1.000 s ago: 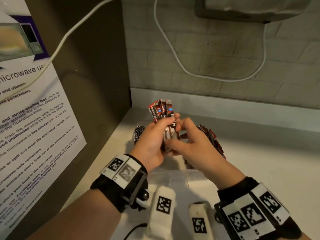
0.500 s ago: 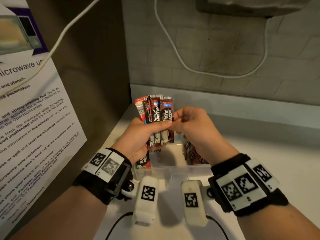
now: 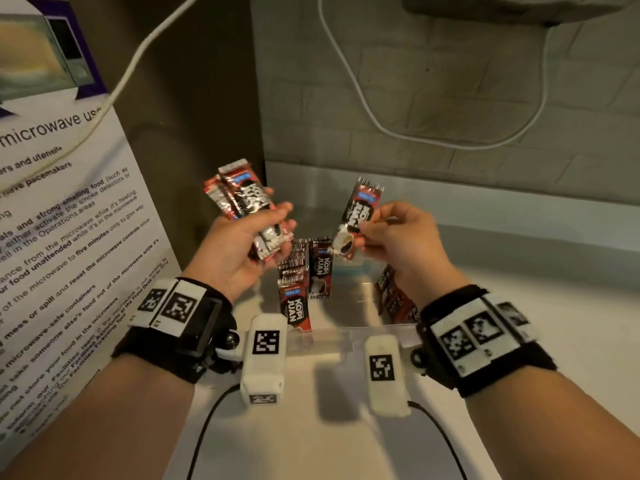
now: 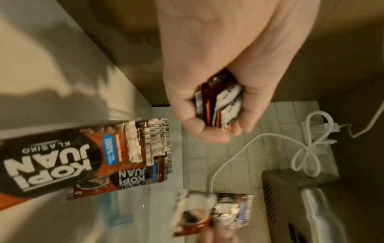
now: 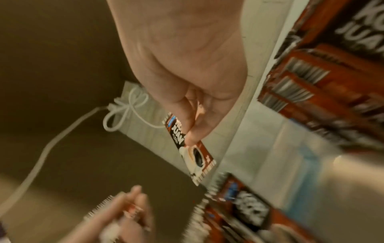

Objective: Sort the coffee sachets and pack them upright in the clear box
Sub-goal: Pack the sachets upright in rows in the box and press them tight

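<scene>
My left hand (image 3: 242,244) grips a bundle of red and black coffee sachets (image 3: 244,206), seen end-on in the left wrist view as the bundle (image 4: 218,108) inside the curled fingers. My right hand (image 3: 391,237) pinches a single sachet (image 3: 356,220) between thumb and fingers, held tilted above the clear box (image 3: 346,336); the right wrist view shows that sachet (image 5: 193,149) under the thumb. Upright sachets (image 3: 304,275) stand at the box's left side, and more sachets (image 3: 394,299) lean at its right.
A brown cabinet side with a microwave notice (image 3: 62,237) stands close on the left. A white cable (image 3: 381,123) hangs on the brick wall behind. The pale counter (image 3: 554,289) stretches right of the box. An appliance (image 4: 311,205) sits overhead.
My hands have parted: the right hand drew one sachet out of the bundle and moved right with it. The left hand keeps the rest, shifted left and tilted.
</scene>
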